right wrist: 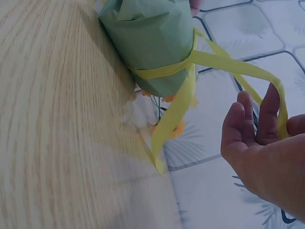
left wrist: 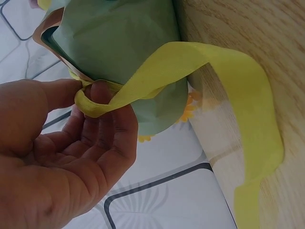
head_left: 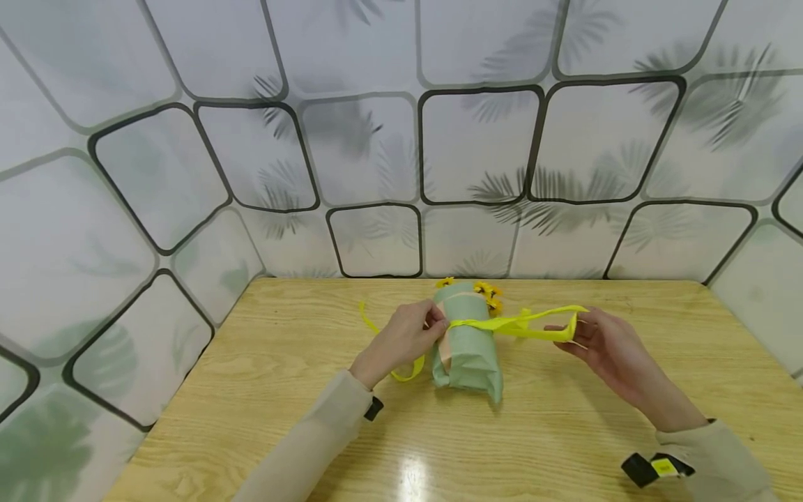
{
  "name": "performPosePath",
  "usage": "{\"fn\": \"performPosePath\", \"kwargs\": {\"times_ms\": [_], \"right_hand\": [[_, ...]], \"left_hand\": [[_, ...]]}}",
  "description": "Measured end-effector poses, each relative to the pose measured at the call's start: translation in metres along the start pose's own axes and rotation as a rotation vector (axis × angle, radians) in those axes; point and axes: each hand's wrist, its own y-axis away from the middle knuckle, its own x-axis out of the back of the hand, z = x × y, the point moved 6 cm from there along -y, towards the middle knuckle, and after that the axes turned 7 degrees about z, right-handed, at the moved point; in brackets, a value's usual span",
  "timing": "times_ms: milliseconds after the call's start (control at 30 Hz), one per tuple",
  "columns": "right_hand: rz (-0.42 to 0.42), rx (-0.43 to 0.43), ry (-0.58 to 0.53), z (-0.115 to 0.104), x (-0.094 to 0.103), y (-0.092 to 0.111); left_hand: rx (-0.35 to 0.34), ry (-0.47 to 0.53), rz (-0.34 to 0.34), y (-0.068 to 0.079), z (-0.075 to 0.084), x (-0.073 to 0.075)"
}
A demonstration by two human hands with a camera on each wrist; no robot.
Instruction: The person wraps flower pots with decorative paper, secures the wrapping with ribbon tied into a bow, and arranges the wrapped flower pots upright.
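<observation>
A small bouquet in pale green wrapping paper [head_left: 473,366] lies on the table, its yellow-orange flowers [head_left: 494,305] showing at the far end. Round its middle runs a yellow ribbon [head_left: 502,324]. At the bouquet's left side my left hand [head_left: 404,338] pinches the ribbon between thumb and fingertips; in the left wrist view a long ribbon tail [left wrist: 257,114] hangs away from it. Out to the right, my right hand [head_left: 611,352] holds a ribbon loop, stretched from the bouquet, between thumb and forefinger. Another ribbon end [right wrist: 174,112] dangles beside the paper in the right wrist view.
The wooden table [head_left: 251,411] spreads under both arms. Along its back and sides stands a pale covering [head_left: 477,146] printed with dark rounded squares and leaves. Dark straps with a small block [head_left: 640,470] sit at the wrists.
</observation>
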Motion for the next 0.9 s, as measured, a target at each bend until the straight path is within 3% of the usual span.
{"fn": "performPosePath", "kwargs": {"times_ms": [467, 600, 767, 833, 900], "right_hand": [[0.058, -0.011, -0.044, 0.002, 0.007, 0.000], [0.115, -0.020, 0.069, 0.003, 0.012, -0.001], [0.125, 0.007, 0.247, 0.004, 0.014, -0.001], [0.141, 0.027, 0.391, 0.003, 0.015, -0.001], [0.168, 0.045, 0.608, 0.003, 0.016, 0.000]], "left_hand": [[0.010, 0.004, -0.003, -0.001, -0.001, 0.000], [0.008, -0.001, 0.001, -0.001, -0.001, -0.001], [0.005, -0.002, 0.004, -0.001, 0.000, 0.000], [0.001, -0.002, 0.004, 0.000, 0.000, 0.000], [-0.001, -0.001, 0.005, 0.000, 0.000, 0.000]]}}
